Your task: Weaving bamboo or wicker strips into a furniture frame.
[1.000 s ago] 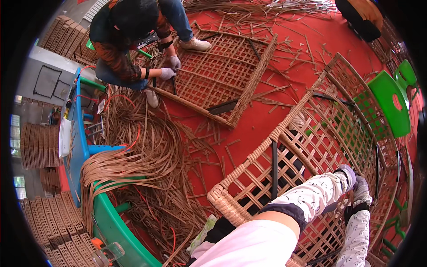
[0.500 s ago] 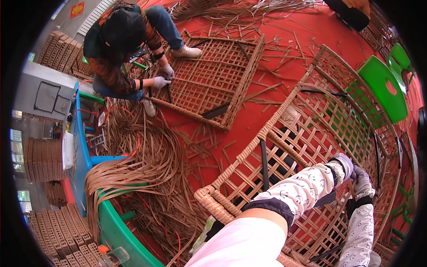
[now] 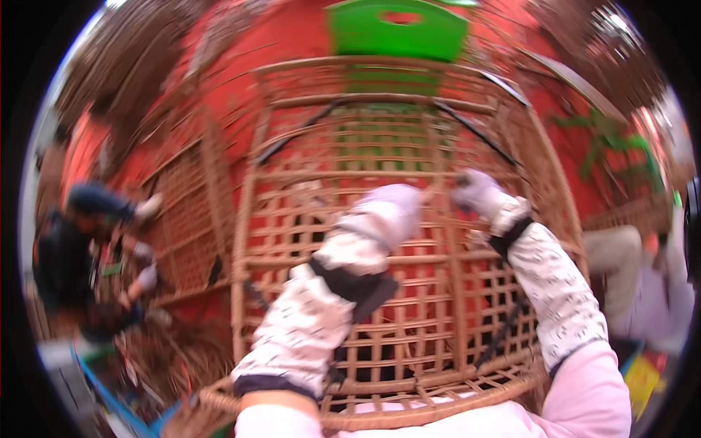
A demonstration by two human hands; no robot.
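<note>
A large woven wicker frame (image 3: 353,175) of brown strips over thick bars stands in front of me, its near edge against my body. Over its middle is my left hand (image 3: 394,212), in a pale purple glove; it is smeared by motion and its fingers cannot be made out. My right hand (image 3: 478,193), gloved alike, is just right of the lengthwise middle bar (image 3: 447,270). Its fingers are curled together close to that bar; what they hold, if anything, is too blurred to name. White patterned sleeves cover both forearms. Black straps (image 3: 478,136) cross the frame's corners.
Beyond the frame's far edge stands a green plastic chair (image 3: 398,33). At left, a co-worker (image 3: 73,255) in dark clothes crouches by another woven panel (image 3: 182,208). Another person's leg (image 3: 613,270) is close on the right. Loose strips (image 3: 157,350) lie on the red floor.
My view has swung right, so the frame now lies straight ahead and the co-worker sits far left. My hands, close together before, are now apart on either side of the middle bar.
</note>
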